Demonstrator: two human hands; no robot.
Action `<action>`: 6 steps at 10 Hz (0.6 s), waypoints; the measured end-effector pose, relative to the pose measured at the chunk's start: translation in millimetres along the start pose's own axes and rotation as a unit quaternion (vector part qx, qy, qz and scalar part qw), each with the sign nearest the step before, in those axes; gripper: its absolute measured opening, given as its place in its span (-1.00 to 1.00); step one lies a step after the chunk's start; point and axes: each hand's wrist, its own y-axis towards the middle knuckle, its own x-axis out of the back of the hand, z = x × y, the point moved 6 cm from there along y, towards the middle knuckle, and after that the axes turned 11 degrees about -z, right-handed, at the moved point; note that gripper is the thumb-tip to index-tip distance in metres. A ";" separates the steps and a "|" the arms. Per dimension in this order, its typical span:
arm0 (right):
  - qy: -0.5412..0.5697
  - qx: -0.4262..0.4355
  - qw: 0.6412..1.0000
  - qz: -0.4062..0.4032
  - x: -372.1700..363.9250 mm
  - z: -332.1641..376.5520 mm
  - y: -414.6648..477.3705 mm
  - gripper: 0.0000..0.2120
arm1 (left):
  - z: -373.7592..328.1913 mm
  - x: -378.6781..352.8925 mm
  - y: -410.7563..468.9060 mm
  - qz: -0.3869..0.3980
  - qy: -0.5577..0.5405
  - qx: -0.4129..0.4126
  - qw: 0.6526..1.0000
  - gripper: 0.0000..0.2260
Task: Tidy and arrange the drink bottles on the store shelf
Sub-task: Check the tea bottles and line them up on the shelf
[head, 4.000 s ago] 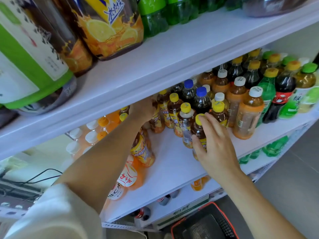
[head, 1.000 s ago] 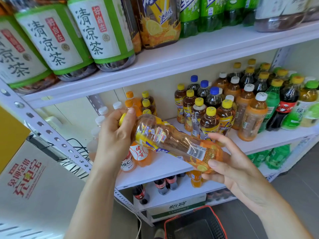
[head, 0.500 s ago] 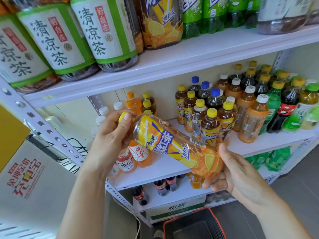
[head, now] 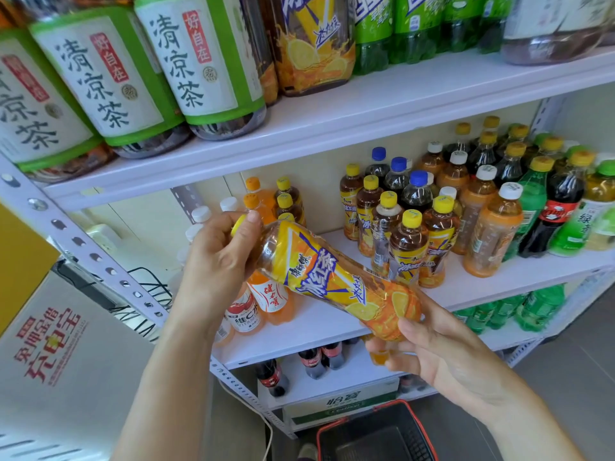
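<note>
Found the left hand (head: 216, 264) closed, thumb and fingers curled round the neck and yellow cap of the iced tea bottle (head: 332, 281). Found the right hand (head: 442, 354) cupped under its base, fingers (head: 411, 329) bent up against the label. Noted the bottle tilted, cap high to the left, base low to the right, held clear in front of the middle shelf (head: 332, 327). Recorded upright tea and soda bottles (head: 442, 227) crowded on that shelf to the right, orange drinks (head: 269, 297) to the left behind the held bottle. Logged a red-rimmed basket (head: 376, 434) near, below.
</note>
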 end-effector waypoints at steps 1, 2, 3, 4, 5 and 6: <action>0.043 0.046 0.998 0.022 -3.0 6.5 -0.1 -0.54 | 6.3 -1.2 1.3 -0.002 0.021 -0.005 1.000 -0.74; 0.128 0.030 0.991 0.029 -0.9 -7.3 2.6 -0.41 | 12.5 -1.8 1.7 -0.005 0.048 -0.013 0.999 -0.75; 0.098 0.015 0.995 0.000 -3.6 -15.5 6.7 -0.46 | 11.6 -7.2 3.1 0.010 0.075 -0.020 0.997 -0.72; 0.080 0.003 0.997 0.005 -6.3 -25.8 9.5 -0.37 | 6.0 -11.3 5.7 0.021 0.068 -0.027 0.997 -0.60; 0.118 -0.016 0.993 0.021 -10.3 -32.3 11.1 -0.40 | -3.6 -11.5 8.6 0.056 0.062 -0.053 0.995 -0.54; 0.126 -0.034 0.991 0.021 -12.5 -39.2 16.1 -0.46 | -8.9 -16.7 10.7 0.128 0.084 -0.070 0.986 -0.68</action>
